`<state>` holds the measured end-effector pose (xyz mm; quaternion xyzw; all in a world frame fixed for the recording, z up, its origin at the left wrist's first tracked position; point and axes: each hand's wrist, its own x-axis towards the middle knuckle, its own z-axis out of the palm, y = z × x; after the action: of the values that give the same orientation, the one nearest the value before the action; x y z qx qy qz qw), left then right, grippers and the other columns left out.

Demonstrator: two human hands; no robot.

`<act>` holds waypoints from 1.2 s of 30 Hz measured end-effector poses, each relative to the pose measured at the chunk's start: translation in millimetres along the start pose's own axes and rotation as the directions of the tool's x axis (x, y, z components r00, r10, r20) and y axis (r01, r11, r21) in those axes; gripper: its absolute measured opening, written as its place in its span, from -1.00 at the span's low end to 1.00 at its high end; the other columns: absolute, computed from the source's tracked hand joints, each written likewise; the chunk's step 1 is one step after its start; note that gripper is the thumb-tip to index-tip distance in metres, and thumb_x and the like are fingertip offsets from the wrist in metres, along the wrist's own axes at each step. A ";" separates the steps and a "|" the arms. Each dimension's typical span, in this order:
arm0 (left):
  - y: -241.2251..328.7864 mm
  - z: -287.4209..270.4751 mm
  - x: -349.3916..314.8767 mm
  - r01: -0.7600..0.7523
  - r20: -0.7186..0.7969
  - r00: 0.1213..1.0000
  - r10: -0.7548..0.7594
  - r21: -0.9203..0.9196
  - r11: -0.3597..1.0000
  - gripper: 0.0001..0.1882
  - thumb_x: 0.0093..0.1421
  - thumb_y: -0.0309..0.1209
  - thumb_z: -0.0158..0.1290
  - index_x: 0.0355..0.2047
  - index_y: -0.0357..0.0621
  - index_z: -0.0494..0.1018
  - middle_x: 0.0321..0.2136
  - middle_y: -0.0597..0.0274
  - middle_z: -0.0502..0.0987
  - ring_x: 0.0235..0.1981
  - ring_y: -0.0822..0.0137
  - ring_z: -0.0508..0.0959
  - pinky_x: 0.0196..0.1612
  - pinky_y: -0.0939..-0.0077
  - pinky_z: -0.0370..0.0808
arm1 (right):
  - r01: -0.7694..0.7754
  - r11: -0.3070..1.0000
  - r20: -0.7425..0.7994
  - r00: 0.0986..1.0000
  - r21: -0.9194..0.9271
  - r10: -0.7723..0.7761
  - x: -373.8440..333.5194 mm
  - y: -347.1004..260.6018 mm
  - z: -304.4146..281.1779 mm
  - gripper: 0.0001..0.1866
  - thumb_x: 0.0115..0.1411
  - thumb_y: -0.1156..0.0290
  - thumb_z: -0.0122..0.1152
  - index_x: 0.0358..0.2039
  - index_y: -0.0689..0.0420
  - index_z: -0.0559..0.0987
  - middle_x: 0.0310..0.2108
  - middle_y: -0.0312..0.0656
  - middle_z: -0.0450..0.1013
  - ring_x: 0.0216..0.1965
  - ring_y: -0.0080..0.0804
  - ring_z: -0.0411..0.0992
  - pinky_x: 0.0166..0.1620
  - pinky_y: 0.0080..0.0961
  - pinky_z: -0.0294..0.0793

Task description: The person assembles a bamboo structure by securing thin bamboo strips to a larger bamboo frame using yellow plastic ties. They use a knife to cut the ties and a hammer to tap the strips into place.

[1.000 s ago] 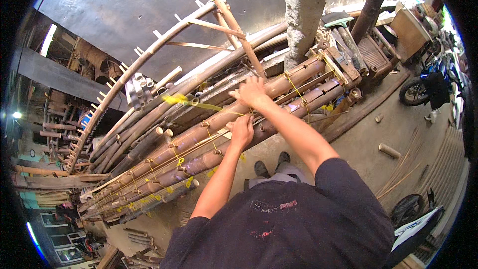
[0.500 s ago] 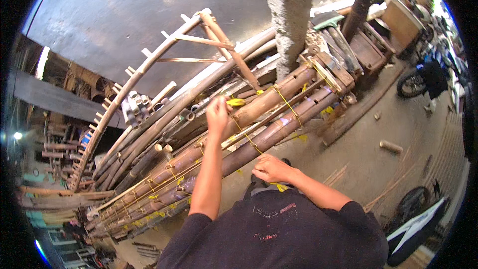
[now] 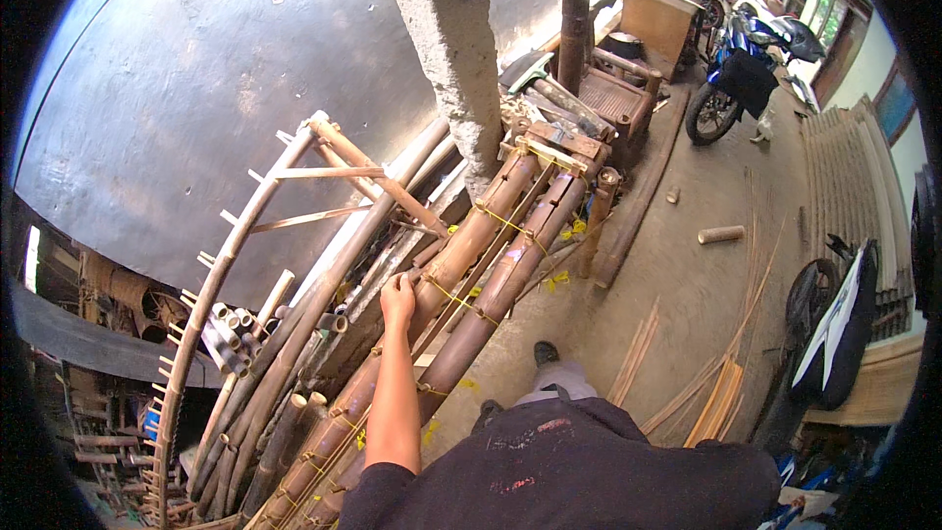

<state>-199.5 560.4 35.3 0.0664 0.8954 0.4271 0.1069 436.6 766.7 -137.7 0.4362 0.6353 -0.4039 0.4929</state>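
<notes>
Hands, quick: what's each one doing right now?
Left hand: fingers curled onto the bamboo poles tied with yellow string; whether it really grips cannot be told.
Right hand: not in view.

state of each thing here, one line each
left hand: reaching out, fingers resting on the bamboo pole bundle
right hand: not in view
bamboo pole bundle: lying slanted, tied with yellow cord
yellow cord: wrapped around the poles
curved bamboo frame: leaning against the wall
motorcycle: parked upright
short bamboo piece: lying on the floor
</notes>
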 end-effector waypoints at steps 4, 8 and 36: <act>-4.8 2.0 -13.1 -0.155 -0.045 0.987 0.155 0.019 0.988 -0.66 0.33 -0.24 -0.01 -0.11 -0.21 0.61 -0.19 -0.07 0.66 -0.11 0.02 0.64 0.00 0.22 0.50 | 0.166 0.974 -0.205 0.970 0.155 -0.132 -2.8 -34.1 11.7 -0.53 0.25 0.13 0.15 0.04 0.20 0.54 0.02 0.18 0.50 0.08 0.10 0.46 0.11 -0.09 0.43; -10.8 -4.7 -16.0 -0.239 -0.028 0.971 0.239 0.030 0.971 -0.67 0.32 -0.25 0.00 -0.12 -0.21 0.61 -0.17 -0.09 0.65 -0.08 -0.02 0.63 0.02 0.21 0.50 | 0.455 0.856 -0.438 0.840 0.244 -0.321 -32.9 -115.1 -14.5 -0.53 0.26 0.12 0.13 0.03 0.20 0.54 0.02 0.19 0.50 0.07 0.11 0.46 0.11 -0.07 0.43; -43.7 -132.5 -184.0 -0.223 0.127 0.974 0.188 0.392 0.893 -0.60 0.32 -0.27 0.02 0.11 -0.17 0.45 -0.09 -0.13 0.59 0.00 -0.10 0.56 0.11 -0.09 0.35 | 0.829 0.529 0.011 0.536 0.184 -0.844 -133.9 -354.9 28.4 -0.55 0.36 0.13 0.09 0.07 0.20 0.53 -0.05 0.02 0.56 0.01 -0.21 0.52 0.08 -0.30 0.48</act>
<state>-55.4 394.9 107.2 0.1996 0.9466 0.2390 0.0834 124.3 615.0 17.5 0.0950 0.7074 -0.6602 0.2341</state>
